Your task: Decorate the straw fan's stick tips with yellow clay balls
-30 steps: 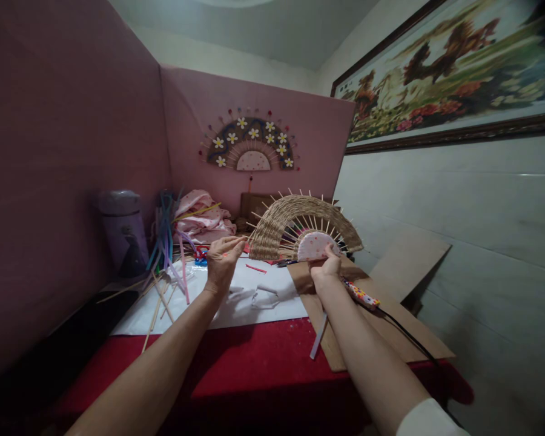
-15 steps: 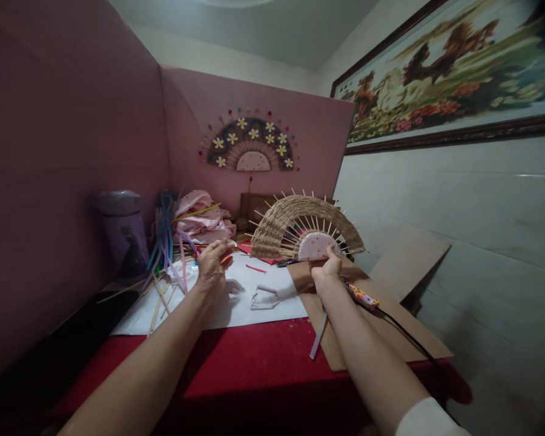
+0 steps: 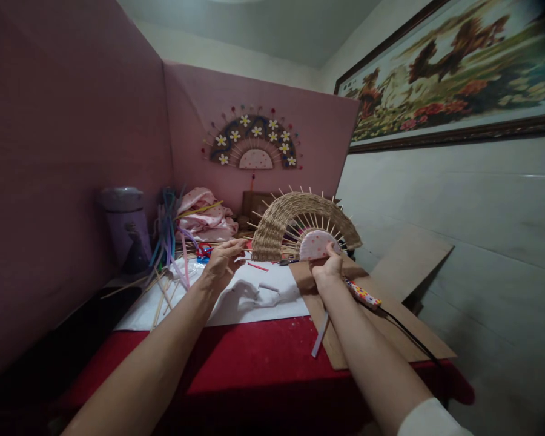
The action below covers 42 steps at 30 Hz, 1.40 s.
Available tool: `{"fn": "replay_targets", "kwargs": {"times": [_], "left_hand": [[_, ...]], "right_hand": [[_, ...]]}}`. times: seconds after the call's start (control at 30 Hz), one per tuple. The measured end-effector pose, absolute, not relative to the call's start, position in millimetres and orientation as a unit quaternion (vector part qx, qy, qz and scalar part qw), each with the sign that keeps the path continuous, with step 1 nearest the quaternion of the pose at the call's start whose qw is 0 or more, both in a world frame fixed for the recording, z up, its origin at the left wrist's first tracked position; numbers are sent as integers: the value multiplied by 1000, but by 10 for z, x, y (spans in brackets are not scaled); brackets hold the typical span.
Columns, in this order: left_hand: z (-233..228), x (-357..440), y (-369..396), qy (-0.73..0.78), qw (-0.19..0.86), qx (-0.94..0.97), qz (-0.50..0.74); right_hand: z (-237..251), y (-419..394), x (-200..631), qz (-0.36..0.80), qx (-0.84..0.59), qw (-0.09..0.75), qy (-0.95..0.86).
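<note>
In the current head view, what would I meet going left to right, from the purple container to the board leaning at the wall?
Purple container → blue strips → left hand → woven fan → leaning board.

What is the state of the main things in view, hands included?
Woven fan, upright, held up
Right hand, gripping its base
Left hand, beside its edge; grip unclear
Decorated fan, hung up
Pink cloth, crumpled
White sheet, spread out
Brown board, lying flat
Purple container, upright
Framed picture, hung up
</note>
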<state>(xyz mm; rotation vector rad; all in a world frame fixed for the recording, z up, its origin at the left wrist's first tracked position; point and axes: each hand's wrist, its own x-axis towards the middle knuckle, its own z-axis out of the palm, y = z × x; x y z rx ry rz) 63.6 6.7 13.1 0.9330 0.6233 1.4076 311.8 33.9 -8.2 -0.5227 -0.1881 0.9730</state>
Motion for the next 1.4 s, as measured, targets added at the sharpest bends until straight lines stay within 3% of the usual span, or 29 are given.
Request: {"fn": "replay_targets", "kwargs": {"times": [0.37, 1.4], "left_hand": [[148, 582, 8, 204, 764, 398, 464], [178, 612, -83, 201, 749, 435, 456]], "right_hand": [[-110, 371, 3094, 477, -253, 833, -120], [-160, 416, 3113, 503, -238, 821, -128]]}}
